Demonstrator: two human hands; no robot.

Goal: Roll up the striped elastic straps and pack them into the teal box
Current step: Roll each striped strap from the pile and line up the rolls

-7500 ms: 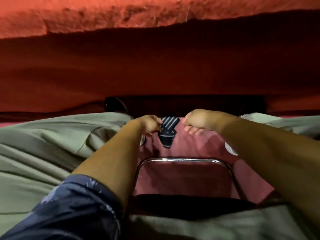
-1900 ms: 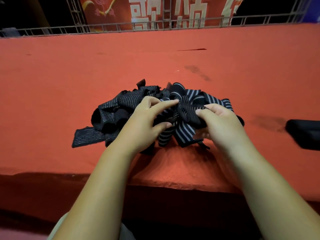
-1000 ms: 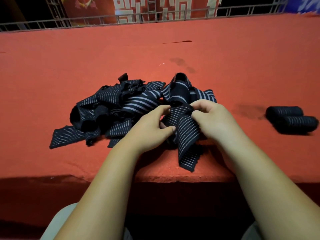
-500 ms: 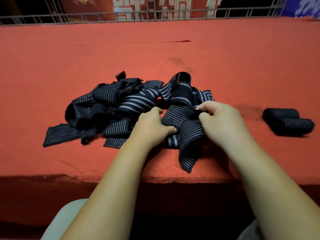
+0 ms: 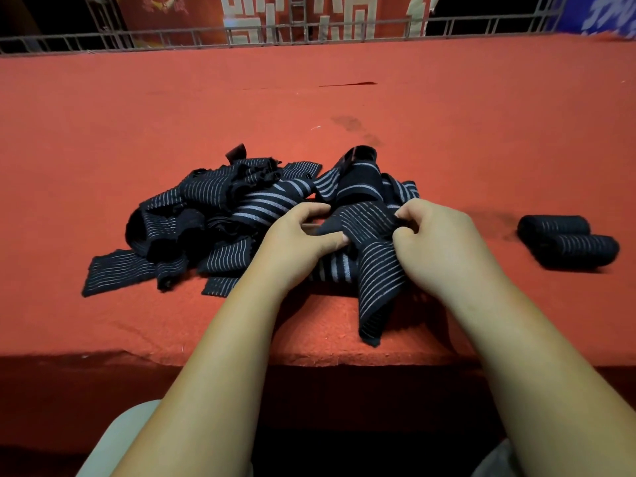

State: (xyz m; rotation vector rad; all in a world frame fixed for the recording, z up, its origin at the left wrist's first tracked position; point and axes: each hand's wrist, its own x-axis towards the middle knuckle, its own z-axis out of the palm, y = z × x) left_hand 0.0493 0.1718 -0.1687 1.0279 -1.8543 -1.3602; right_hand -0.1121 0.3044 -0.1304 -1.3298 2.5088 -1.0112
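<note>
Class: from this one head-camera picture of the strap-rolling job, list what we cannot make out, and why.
Teal box: nowhere in the head view; wherever it is lies outside the frame.
Pile: strap count unclear; they overlap in a tangle.
Held strap: its upper end is covered by the left hand and right hand, so any roll started is hidden.
Banner: lettering cut by the top edge.

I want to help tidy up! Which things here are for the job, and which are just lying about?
For the job: left hand, right hand, the striped strap both hands grip, the tangled strap pile, two rolled straps. Teal box: not in view.
Just lying about: red cloth, metal railing, red banner.
</note>
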